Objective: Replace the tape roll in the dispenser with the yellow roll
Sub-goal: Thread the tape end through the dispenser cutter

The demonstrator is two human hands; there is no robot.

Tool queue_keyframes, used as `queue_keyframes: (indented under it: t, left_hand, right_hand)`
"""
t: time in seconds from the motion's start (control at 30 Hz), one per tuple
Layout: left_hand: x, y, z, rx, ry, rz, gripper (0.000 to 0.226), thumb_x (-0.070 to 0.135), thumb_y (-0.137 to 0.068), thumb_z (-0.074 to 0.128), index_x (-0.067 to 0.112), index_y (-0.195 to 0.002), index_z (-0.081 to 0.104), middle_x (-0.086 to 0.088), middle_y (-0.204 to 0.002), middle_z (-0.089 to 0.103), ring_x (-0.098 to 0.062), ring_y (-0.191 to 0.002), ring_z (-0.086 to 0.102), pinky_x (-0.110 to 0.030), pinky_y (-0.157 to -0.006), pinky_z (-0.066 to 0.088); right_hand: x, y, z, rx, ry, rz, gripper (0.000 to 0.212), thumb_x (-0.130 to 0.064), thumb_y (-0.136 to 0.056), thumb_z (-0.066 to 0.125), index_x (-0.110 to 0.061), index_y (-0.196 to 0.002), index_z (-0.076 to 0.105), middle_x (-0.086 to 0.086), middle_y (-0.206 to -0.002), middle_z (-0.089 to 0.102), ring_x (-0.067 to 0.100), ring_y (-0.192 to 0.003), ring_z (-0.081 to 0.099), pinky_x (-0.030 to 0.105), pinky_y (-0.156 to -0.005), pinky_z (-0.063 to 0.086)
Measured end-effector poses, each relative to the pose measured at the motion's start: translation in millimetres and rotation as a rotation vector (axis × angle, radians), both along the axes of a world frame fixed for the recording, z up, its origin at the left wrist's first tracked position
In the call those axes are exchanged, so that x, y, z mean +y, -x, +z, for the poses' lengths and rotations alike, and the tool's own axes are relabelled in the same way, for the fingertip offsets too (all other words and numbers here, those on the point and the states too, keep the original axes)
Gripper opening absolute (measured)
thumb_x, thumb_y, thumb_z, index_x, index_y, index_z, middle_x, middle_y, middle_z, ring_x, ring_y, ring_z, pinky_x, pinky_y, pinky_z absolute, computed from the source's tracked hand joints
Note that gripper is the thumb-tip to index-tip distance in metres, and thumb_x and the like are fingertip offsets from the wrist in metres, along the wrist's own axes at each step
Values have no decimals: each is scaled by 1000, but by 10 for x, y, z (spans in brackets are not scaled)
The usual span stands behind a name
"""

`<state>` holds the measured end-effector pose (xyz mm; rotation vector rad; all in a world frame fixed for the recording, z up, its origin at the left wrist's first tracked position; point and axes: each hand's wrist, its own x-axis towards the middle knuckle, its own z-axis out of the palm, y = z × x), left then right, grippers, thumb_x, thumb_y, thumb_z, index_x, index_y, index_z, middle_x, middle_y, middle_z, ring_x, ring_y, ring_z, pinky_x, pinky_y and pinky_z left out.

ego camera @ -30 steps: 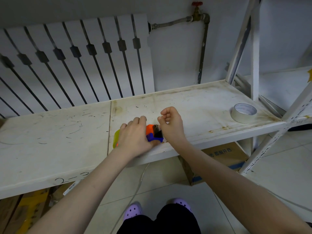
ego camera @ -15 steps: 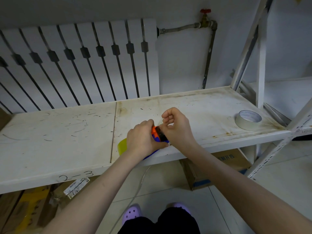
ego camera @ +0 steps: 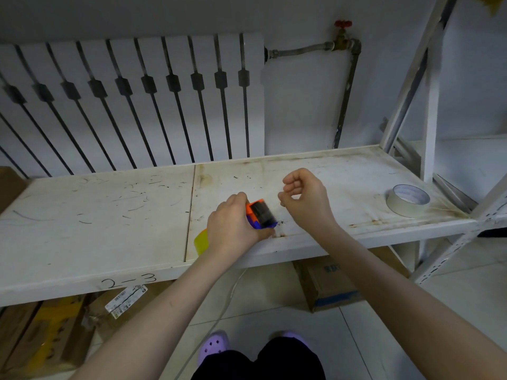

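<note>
My left hand (ego camera: 233, 226) grips an orange and blue tape dispenser (ego camera: 260, 213) near the front edge of the white shelf (ego camera: 109, 223). Its toothed black cutter faces right and up. A yellow tape roll (ego camera: 200, 241) sticks out from under my left wrist, mostly hidden. My right hand (ego camera: 304, 201) hovers just right of the cutter, apart from it, with thumb and fingertips pinched together; I cannot tell whether a thin strip of tape is between them. A pale cream tape roll (ego camera: 408, 200) lies flat at the shelf's right end.
A white radiator (ego camera: 131, 100) and a pipe with a red valve (ego camera: 343, 26) stand behind the shelf. Slanted white rack posts (ego camera: 428, 105) rise at the right. Cardboard boxes (ego camera: 326, 281) sit on the tiled floor below, near my purple shoes.
My right hand has lifted off the dispenser and drawn back to the right, exposing the black cutter. My left hand keeps its grip on the dispenser.
</note>
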<state>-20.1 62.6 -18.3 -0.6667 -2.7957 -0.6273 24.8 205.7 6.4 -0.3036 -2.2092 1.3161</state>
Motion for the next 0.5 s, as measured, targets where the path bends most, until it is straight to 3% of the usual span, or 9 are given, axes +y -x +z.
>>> queue_keyframes:
  t: [0.13, 0.27, 0.5]
  left_hand:
    - [-16, -6, 7, 2, 1, -10, 59, 64, -57, 73, 26, -88, 39, 7, -86, 54, -13, -75, 50, -27, -65, 43]
    - [-30, -13, 52, 19, 24, -10, 58, 65, -58, 71, 28, -87, 37, 11, -84, 50, -12, -76, 47, -30, -79, 34]
    - [-68, -2, 89, -31, -45, -42, 58, 63, -53, 75, 27, -85, 41, 10, -83, 54, -14, -72, 50, -29, -75, 36]
  right_hand:
    - [12, 5, -12, 44, 145, -12, 17, -2, -81, 65, -12, -90, 55, 0, -79, 57, 14, -71, 58, 19, -60, 57]
    - [-5, -28, -9, 72, 189, -29, 16, -1, -81, 65, -11, -89, 56, 1, -78, 58, 13, -71, 58, 18, -60, 57]
    - [-4, -70, 28, 37, 323, -15, 16, 0, -82, 65, -9, -93, 57, 3, -77, 60, 14, -71, 62, 21, -63, 59]
